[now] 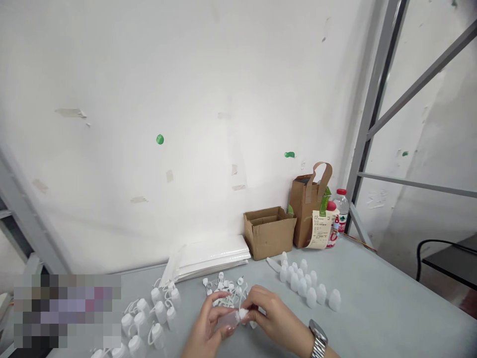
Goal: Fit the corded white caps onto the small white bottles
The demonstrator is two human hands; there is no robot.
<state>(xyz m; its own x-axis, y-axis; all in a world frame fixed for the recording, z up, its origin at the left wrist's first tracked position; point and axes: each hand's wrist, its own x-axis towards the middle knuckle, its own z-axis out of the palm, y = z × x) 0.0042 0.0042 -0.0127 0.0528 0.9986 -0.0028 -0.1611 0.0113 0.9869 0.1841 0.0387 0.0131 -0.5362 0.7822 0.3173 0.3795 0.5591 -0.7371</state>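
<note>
Near the front middle of the table, my left hand (210, 325) is closed around a small translucent plastic bottle (228, 320), which lies tilted with its neck to the right. The fingertips of my right hand (268, 313) pinch a white cap (243, 313) at the bottle's neck; a thin strap rises from it. Whether the cap is fully seated I cannot tell. Just behind my hands lies a pile of loose white caps with straps (227, 286). On the left stand several capped bottles (141, 323) with looped straps. To the right are several translucent bottles (301, 283) without strapped caps.
A stack of white flat packets (208, 256) lies against the wall. An open cardboard box (272, 236), a brown paper bag (301, 214) and a red-capped water bottle (341, 206) stand at the back right. A metal frame (363, 144) rises beyond the table.
</note>
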